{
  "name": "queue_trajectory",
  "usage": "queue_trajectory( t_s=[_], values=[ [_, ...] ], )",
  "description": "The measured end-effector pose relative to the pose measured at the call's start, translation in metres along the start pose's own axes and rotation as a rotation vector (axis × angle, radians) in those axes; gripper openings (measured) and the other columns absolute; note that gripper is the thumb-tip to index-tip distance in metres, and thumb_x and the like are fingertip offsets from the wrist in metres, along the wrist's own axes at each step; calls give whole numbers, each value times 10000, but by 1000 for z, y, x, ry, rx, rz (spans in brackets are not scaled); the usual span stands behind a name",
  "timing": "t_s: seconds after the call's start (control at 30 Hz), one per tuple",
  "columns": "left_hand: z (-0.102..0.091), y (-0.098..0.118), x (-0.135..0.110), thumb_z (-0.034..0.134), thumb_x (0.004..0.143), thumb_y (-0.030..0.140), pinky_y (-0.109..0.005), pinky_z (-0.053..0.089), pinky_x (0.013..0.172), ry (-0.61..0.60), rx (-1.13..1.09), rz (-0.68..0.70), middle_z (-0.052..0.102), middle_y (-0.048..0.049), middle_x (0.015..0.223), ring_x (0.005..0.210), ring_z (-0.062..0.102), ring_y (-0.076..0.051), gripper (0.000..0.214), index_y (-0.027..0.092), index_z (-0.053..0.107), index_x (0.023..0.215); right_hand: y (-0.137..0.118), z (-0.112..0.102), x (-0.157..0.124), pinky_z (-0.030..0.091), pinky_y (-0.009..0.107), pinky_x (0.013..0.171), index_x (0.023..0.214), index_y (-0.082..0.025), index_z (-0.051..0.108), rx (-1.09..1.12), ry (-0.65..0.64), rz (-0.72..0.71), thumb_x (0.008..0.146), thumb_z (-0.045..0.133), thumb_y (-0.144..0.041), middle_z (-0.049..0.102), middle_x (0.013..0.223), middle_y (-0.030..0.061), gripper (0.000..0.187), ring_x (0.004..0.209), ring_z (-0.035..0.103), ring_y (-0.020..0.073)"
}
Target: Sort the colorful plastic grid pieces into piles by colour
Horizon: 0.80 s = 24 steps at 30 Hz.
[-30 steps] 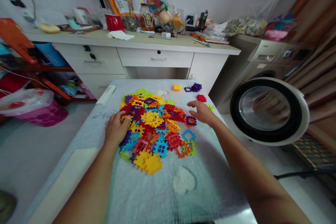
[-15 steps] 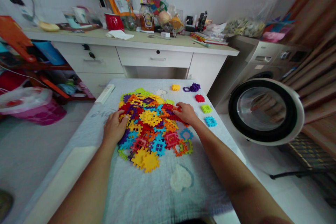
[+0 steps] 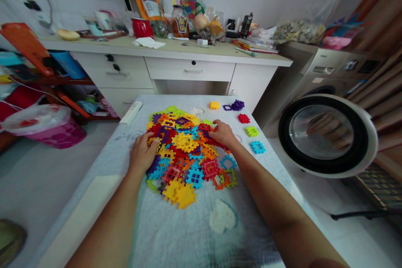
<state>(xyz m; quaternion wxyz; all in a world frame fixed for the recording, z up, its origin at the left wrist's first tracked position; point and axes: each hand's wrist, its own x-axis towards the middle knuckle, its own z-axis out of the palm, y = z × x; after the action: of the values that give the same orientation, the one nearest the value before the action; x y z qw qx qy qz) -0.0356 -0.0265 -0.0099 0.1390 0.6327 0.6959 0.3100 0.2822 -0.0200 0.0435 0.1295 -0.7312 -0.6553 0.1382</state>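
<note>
A heap of plastic interlocking building pieces [image 3: 185,142], notched squares and frames in red, yellow, blue, orange, green and purple, lies on the cloth-covered table. At the heap's left edge rests my left hand [image 3: 143,150], fingers apart and touching yellow and purple pieces, with no piece gripped. My right hand [image 3: 223,133] reaches onto the right side, its fingertips against red pieces; the fingers look spread and hold nothing I can see. Right of it, sorted small stacks stand in a line: yellow [image 3: 214,105], purple [image 3: 237,105], red [image 3: 244,118], green [image 3: 252,131] and blue [image 3: 258,147].
A white box-shaped object [image 3: 131,113] lies at the table's back left. Behind stands a counter [image 3: 188,53] with a red pot [image 3: 142,28], a jar [image 3: 180,23] and books. On the right is a washing machine with its round door [image 3: 320,134] open. A pink bin [image 3: 59,134] stands left.
The whole view has shifted slightly, so everything sits a little further right. Both hands stay at the sides of the heap, and the stacks look the same.
</note>
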Motion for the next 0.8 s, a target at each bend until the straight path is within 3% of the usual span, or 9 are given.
queue_trajectory(
  t_s=[0.4, 0.57, 0.8],
  values=[
    [0, 2, 1, 430, 884, 480, -494, 397, 1111, -13, 24, -21, 583, -137, 1340, 1277, 530, -313, 513, 202, 598, 1281, -9, -2, -3, 453, 441, 935, 1339, -219, 555, -58, -15, 96, 796, 604, -521, 673, 1238, 142, 623, 1156, 601, 339],
    [2, -2, 2, 435, 879, 501, -470, 412, 1102, -1, 22, -6, 594, -133, 1316, 1245, 551, -300, 521, 205, 608, 1270, -8, 2, -9, 449, 426, 927, 1381, -237, 513, 3, 29, 40, 799, 588, -485, 658, 1248, 126, 637, 1136, 606, 303],
    [2, -3, 2, 421, 880, 503, -475, 403, 1110, 0, 8, 9, 587, -140, 1329, 1269, 534, -308, 535, 198, 600, 1281, -13, 0, -7, 402, 482, 954, 1296, -212, 590, -119, 5, 31, 838, 533, -501, 664, 1232, 157, 545, 1170, 570, 352]
  ],
)
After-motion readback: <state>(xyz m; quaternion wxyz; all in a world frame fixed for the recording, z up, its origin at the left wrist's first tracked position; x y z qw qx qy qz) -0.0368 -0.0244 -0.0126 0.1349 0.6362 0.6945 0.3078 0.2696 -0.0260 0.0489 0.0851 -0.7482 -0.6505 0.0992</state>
